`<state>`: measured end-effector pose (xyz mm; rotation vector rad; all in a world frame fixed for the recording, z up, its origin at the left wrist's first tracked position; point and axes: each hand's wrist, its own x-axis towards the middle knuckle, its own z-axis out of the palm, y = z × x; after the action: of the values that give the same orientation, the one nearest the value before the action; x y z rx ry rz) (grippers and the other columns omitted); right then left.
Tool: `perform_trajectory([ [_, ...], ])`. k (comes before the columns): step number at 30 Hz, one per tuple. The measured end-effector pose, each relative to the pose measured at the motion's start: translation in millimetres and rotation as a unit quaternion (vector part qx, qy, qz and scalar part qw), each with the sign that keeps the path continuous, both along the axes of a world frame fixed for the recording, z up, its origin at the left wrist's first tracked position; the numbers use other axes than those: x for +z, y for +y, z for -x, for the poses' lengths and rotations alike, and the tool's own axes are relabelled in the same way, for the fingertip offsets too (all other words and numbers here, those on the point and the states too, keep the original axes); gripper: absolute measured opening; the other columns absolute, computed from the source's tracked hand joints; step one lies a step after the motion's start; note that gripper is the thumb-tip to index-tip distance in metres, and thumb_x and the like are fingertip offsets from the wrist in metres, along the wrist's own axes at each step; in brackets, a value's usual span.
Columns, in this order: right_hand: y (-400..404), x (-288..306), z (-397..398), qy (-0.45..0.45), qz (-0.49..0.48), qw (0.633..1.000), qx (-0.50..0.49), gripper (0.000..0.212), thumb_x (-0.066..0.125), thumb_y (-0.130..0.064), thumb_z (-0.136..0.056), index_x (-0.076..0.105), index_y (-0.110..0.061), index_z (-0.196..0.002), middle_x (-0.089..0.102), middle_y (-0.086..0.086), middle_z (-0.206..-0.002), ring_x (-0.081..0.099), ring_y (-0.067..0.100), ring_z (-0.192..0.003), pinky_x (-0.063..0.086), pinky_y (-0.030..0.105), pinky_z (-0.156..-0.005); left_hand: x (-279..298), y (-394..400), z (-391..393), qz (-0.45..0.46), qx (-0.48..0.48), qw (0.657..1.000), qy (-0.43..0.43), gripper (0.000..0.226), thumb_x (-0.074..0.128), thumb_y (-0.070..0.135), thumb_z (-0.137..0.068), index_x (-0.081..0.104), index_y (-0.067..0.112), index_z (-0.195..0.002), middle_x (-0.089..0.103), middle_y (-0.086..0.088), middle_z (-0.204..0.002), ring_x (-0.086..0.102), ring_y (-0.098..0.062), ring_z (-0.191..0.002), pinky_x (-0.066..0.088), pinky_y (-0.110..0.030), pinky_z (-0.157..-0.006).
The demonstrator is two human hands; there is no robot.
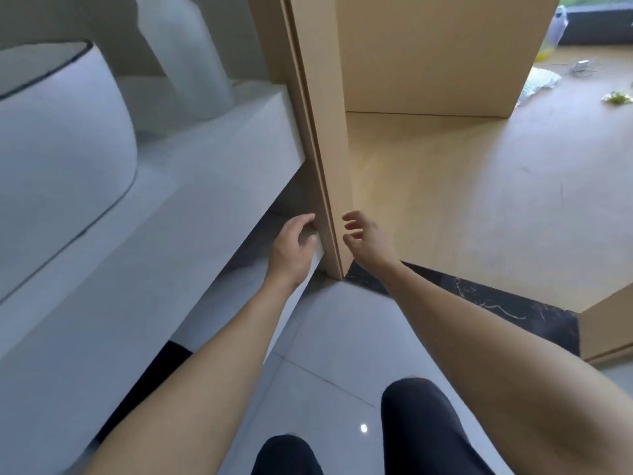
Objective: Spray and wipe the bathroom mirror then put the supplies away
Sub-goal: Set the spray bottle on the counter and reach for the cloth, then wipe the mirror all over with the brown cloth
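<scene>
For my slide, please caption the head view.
Both empty hands, left and right, reach low beside the door frame.

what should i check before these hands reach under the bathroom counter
1. Left hand free: ok, fingers loosely curled, holding nothing, by the counter's lower edge.
2. Right hand free: ok, relaxed, beside the door frame.
3. Space under the counter visible: cannot tell, shadowed.
4. Spray bottle or cloth in sight: not ok, neither shows.
5. Floor by the knees free of clutter: ok.
</scene>
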<state>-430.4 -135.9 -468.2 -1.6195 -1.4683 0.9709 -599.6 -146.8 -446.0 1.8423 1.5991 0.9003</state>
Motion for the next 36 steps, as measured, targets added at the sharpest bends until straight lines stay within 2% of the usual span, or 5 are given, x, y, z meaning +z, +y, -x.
perform_trajectory([
  [8,0,-111,95,-0.122,-0.08,0.973,0.176,0.042,0.057,-0.015,-0.097,0.054,-0.024,-0.137,0.064,-0.001,-0.133,0.063,0.018,-0.116,0.051,0.034,-0.095,-133,-44,128,-0.016,0.151,0.981,0.119,0.047,0.051,0.011,-0.099,0.048,0.014,-0.146,0.046,-0.004,-0.152,0.041,-0.022,-0.139,0.033,-0.029,-0.111],
  [16,-13,-149,210,-0.174,-0.174,0.914,0.323,0.042,0.061,-0.019,-0.095,0.056,-0.023,-0.137,0.062,-0.002,-0.137,0.059,0.021,-0.122,0.049,0.035,-0.094,-184,-133,246,0.01,0.306,0.928,0.214,0.045,0.06,0.016,-0.097,0.054,0.012,-0.141,0.048,-0.008,-0.15,0.043,-0.027,-0.14,0.034,-0.037,-0.113],
  [27,-62,-156,322,-0.21,-0.297,0.71,0.603,0.034,0.072,-0.03,-0.082,0.07,-0.024,-0.115,0.067,-0.004,-0.123,0.061,0.019,-0.112,0.053,0.038,-0.09,-192,-221,299,-0.015,0.4,0.877,0.266,0.024,0.08,0.018,-0.078,0.068,0.013,-0.098,0.062,-0.006,-0.103,0.063,-0.033,-0.094,0.053,-0.044,-0.08],
  [33,-60,-146,322,-0.327,-0.355,0.625,0.613,0.042,0.069,-0.027,-0.079,0.065,-0.027,-0.121,0.067,-0.007,-0.122,0.063,0.019,-0.109,0.055,0.038,-0.086,-182,-246,295,0.052,0.328,0.888,0.317,0.065,0.046,0.066,-0.081,0.066,0.019,-0.121,0.06,0.004,-0.12,0.057,-0.023,-0.106,0.05,-0.037,-0.091],
  [36,-69,-151,326,-0.341,-0.388,0.629,0.581,0.022,0.057,-0.021,-0.082,0.068,-0.021,-0.102,0.071,-0.002,-0.103,0.066,0.026,-0.093,0.054,0.036,-0.075,-180,-249,292,0.054,0.315,0.886,0.336,0.066,0.054,0.064,-0.08,0.065,0.018,-0.126,0.06,0.004,-0.126,0.057,-0.023,-0.11,0.049,-0.035,-0.094],
])
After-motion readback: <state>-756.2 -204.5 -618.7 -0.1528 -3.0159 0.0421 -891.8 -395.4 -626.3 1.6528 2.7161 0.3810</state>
